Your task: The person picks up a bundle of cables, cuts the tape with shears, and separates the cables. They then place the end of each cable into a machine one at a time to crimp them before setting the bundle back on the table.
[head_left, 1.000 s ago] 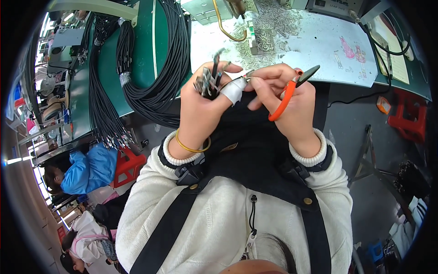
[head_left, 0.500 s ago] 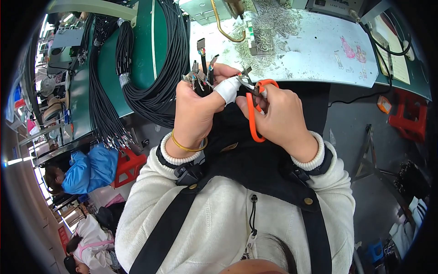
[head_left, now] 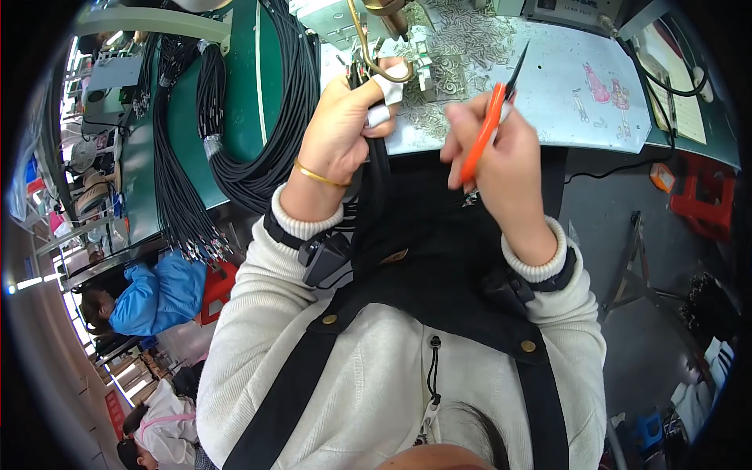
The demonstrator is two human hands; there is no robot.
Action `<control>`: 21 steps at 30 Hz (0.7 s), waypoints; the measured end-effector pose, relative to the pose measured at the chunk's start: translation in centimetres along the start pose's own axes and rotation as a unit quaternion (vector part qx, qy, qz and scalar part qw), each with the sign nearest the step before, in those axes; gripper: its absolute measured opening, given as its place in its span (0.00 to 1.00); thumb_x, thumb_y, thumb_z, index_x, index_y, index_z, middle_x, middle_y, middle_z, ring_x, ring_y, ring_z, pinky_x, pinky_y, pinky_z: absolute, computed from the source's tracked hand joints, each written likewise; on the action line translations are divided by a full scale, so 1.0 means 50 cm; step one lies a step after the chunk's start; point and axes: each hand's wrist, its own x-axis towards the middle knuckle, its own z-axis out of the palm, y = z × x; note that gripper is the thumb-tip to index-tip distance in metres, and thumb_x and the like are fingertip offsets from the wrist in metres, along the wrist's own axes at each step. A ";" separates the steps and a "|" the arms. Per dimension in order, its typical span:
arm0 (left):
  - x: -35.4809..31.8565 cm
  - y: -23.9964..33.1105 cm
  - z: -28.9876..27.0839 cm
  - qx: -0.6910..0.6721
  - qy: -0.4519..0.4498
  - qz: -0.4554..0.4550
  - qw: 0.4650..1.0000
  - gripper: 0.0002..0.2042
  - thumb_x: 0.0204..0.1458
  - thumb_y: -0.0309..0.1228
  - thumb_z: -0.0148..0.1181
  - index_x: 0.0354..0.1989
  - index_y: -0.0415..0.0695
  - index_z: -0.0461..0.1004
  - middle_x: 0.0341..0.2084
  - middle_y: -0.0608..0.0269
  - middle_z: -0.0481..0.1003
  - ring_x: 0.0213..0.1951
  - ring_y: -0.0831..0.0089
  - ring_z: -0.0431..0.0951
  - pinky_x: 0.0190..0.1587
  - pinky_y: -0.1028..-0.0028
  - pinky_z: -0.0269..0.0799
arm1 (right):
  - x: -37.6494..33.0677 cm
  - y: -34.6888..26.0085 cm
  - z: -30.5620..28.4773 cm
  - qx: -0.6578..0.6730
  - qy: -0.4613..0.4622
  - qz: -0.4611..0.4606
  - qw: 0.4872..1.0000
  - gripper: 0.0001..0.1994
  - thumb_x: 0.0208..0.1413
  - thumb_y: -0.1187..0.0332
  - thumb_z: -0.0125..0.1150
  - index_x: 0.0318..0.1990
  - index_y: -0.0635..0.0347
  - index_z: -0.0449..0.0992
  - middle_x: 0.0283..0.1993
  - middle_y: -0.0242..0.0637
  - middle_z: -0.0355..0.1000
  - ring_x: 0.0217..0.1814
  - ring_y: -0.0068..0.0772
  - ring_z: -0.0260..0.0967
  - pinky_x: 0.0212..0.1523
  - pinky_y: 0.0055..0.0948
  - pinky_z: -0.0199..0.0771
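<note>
My left hand (head_left: 338,129) is closed round a bundle of black cables (head_left: 378,160) below the machine's bent brass-coloured tube. White wrapping covers its thumb and a finger. The cables' stripped ends stick up past the fingers, partly hidden by the hand and the tube. Over the front edge of the white work board (head_left: 548,110), my right hand (head_left: 513,160) grips orange-handled cutting pliers (head_left: 484,133). Their dark pointed jaws aim up and away to the right. Motion blurs the right fingers somewhat.
Many small silvery pieces (head_left: 470,47) litter the board around the bench machine (head_left: 423,66). Thick bundles of black cable (head_left: 235,160) lie on the green table (head_left: 184,141) at left. A person in blue (head_left: 160,294) sits at lower left. A red stool (head_left: 703,196) stands at right.
My left hand has moved up and away with the cables, to the machine. The right hand has drawn back rightward from the wire ends, and the pliers now point away.
</note>
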 end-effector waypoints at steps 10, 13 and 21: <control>0.025 0.023 -0.003 0.067 -0.016 -0.012 0.998 0.09 0.44 0.25 0.58 0.34 0.37 0.71 0.16 0.71 0.65 0.13 0.88 0.57 0.13 0.86 0.46 | 0.119 -0.001 -0.008 -0.079 0.000 -0.055 0.995 0.11 0.51 0.64 0.54 0.31 0.63 0.66 0.15 0.26 0.57 0.12 0.15 0.54 0.13 0.16 0.57; 0.027 0.030 -0.003 0.071 -0.018 -0.015 0.997 0.08 0.43 0.25 0.58 0.33 0.37 0.71 0.16 0.70 0.66 0.13 0.88 0.57 0.13 0.86 0.46 | 0.121 -0.002 -0.005 -0.050 -0.001 -0.043 0.998 0.11 0.51 0.64 0.54 0.31 0.64 0.66 0.14 0.25 0.56 0.12 0.15 0.53 0.13 0.16 0.57; 0.019 0.019 0.005 0.090 0.035 0.029 0.995 0.07 0.41 0.24 0.60 0.30 0.38 0.70 0.16 0.70 0.66 0.12 0.88 0.58 0.13 0.85 0.46 | 0.117 -0.004 0.002 -0.040 0.011 -0.054 0.998 0.10 0.51 0.66 0.55 0.32 0.64 0.66 0.14 0.25 0.56 0.13 0.13 0.52 0.13 0.16 0.57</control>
